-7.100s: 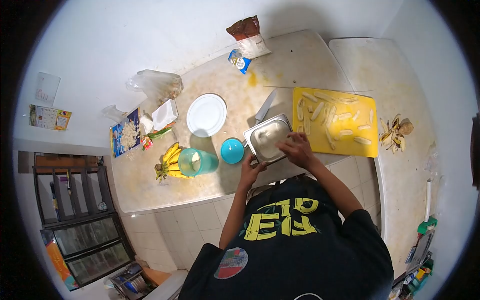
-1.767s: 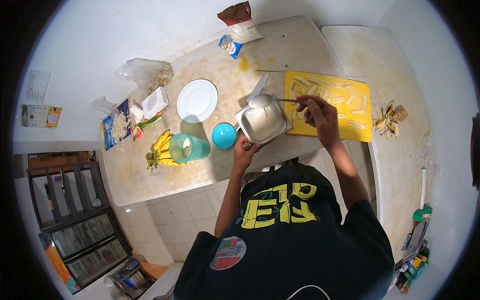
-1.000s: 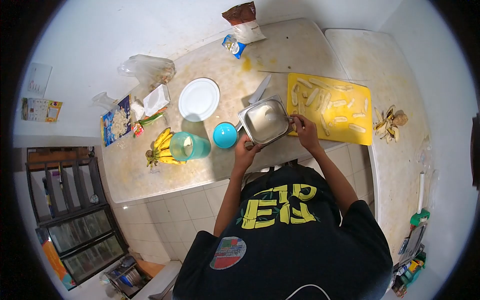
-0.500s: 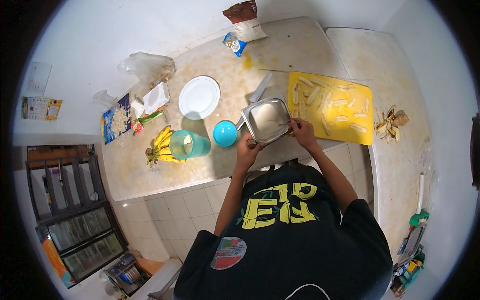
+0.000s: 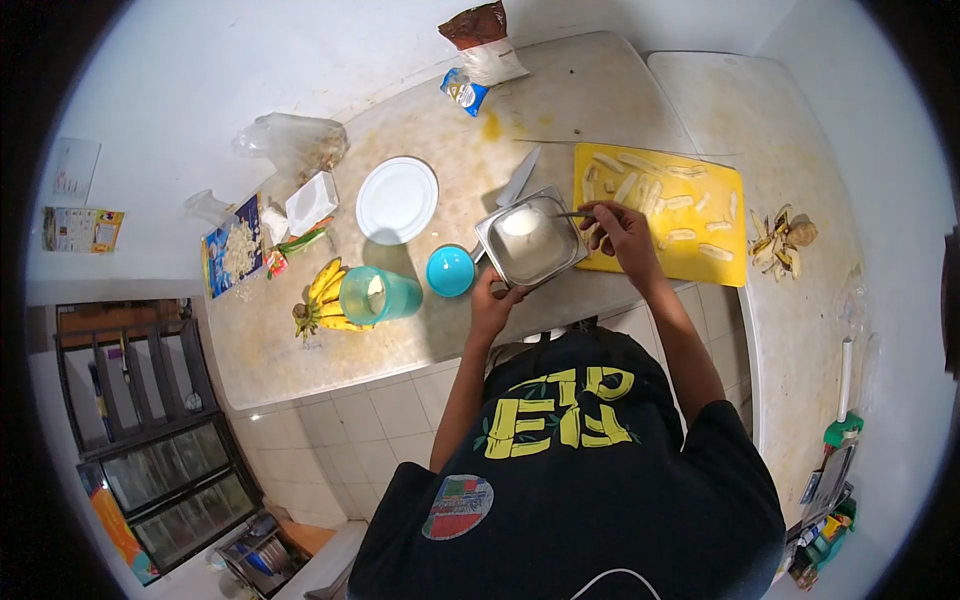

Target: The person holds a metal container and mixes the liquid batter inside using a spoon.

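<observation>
My left hand grips the near left corner of a square metal pan that holds a pale, creamy liquid. In my right hand is the handle of a spoon, its bowl raised over the far side of the pan and coated with the pale mixture. A knife lies just beyond the pan. Left of the pan is a blue cup with a handle. Banana slices are spread on the yellow cutting board to the right.
A white plate, a teal pitcher and bananas stand left. Farther back are a plastic bag, a white box and two packets. Peels lie at the right.
The spoon has risen from the near right side of the pan to above its far side, and my right hand has lifted with it. My left hand stays on the pan.
</observation>
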`<state>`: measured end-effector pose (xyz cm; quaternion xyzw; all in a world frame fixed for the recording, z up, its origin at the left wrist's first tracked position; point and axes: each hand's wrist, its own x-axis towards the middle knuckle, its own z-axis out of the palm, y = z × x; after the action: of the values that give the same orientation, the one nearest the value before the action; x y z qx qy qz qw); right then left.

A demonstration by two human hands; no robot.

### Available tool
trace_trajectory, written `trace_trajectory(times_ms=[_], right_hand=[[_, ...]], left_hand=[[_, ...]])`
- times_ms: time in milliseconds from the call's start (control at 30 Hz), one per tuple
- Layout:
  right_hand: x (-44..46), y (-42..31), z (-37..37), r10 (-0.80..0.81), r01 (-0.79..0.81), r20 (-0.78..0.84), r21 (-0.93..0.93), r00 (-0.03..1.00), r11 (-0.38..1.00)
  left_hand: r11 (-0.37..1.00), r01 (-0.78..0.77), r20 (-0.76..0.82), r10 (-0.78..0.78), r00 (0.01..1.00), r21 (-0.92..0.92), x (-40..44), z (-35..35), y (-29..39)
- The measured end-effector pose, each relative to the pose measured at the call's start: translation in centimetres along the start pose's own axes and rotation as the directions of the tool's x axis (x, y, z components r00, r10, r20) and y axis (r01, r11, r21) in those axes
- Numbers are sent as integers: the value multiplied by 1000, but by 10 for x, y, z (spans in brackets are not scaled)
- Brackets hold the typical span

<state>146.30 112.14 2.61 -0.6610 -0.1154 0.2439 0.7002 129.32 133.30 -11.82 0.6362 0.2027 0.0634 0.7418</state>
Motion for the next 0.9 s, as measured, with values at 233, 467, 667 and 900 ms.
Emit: trace_trajectory(times_ms=[233,467,667,900], right_hand=[[-15,-100,8,-289,289,7,-4,957,957],[-15,-84,11,-403,391,-19,-203,915,898],[-6,76,4,-384,348,64,-575,921,740],[8,95,2,-527,396,16,-679,850,618]], left_hand=[[999,-3,-20,4,1000,47,-2,4,10],[1000,14,-17,-14,1000,15,-2,5,10],[999,35,-20,-35,999,0,-3,4,7],[1000,-25,-14,26,1000,17,-7,6,8]])
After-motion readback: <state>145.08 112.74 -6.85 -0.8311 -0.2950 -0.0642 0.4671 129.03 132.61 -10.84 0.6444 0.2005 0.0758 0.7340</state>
